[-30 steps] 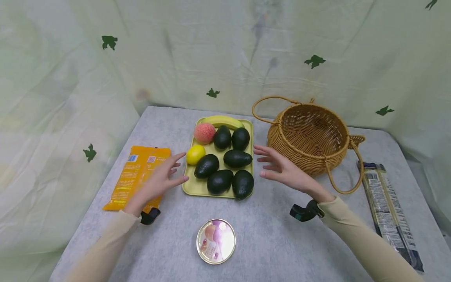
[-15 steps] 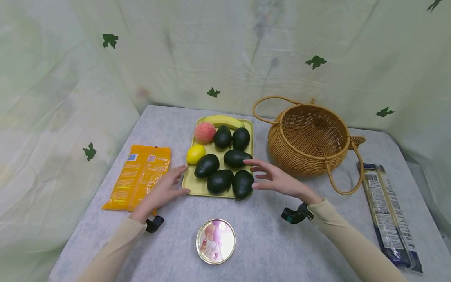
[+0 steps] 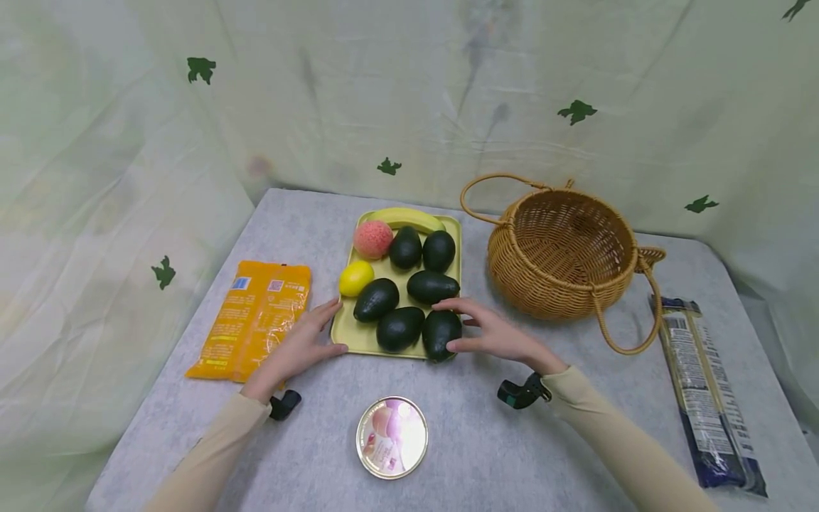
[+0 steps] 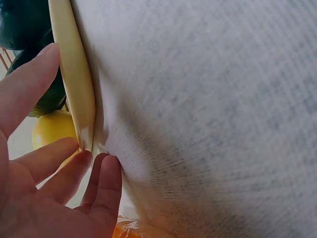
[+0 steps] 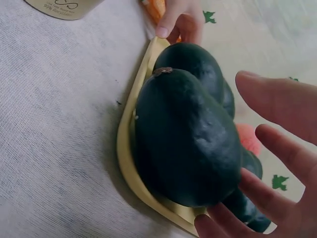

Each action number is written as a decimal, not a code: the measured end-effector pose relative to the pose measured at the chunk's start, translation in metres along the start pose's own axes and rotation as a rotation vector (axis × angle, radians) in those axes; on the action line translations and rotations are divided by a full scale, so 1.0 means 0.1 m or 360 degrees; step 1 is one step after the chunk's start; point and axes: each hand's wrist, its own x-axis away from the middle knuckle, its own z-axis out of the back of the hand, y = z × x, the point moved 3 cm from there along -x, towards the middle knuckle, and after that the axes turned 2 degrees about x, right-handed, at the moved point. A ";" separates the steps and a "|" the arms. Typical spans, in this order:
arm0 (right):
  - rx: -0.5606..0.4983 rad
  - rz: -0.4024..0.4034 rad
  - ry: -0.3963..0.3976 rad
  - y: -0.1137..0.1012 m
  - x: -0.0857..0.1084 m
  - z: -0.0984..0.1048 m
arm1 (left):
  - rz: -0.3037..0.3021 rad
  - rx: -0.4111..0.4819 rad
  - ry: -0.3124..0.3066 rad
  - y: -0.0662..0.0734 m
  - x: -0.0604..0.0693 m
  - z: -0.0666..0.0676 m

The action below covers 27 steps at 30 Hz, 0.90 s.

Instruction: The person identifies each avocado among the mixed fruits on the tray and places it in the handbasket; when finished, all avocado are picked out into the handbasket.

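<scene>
A yellow tray holds several dark green avocados, a lemon, a pink round fruit and a banana. My left hand is at its front left corner; in the left wrist view, spread, slightly bent fingers of that hand touch the tray rim. My right hand reaches over the front right avocado, fingers apart. In the right wrist view the thumb stands off this avocado, while lower fingertips of the hand meet its side and the tray edge.
A wicker basket with two handles stands right of the tray. Farther right lies a long dark and clear packet. An orange packet is beside my left hand, and a round tin sits in front of the tray.
My right hand has moved left and toward the front, from beside the tray to the front right avocado. My left hand has come down to the tray's front left corner.
</scene>
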 end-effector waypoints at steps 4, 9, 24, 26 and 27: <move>0.0020 0.0015 0.0067 0.03 -0.03 -0.04 | -0.0005 -0.0007 -0.0002 0.00 0.00 0.01; 0.0035 -0.0070 0.0182 0.06 -0.07 -0.10 | -0.0011 -0.0004 -0.0006 0.01 0.01 0.01; -0.0041 -0.0141 0.0306 0.08 -0.08 -0.18 | -0.0022 -0.0034 -0.0021 0.00 0.00 0.01; -0.0079 -0.0142 0.0305 0.09 -0.08 -0.17 | -0.0022 -0.0028 -0.0022 0.00 0.00 0.01; -0.0098 -0.0147 0.0305 0.09 -0.07 -0.17 | -0.0024 -0.0026 -0.0022 0.00 0.00 0.01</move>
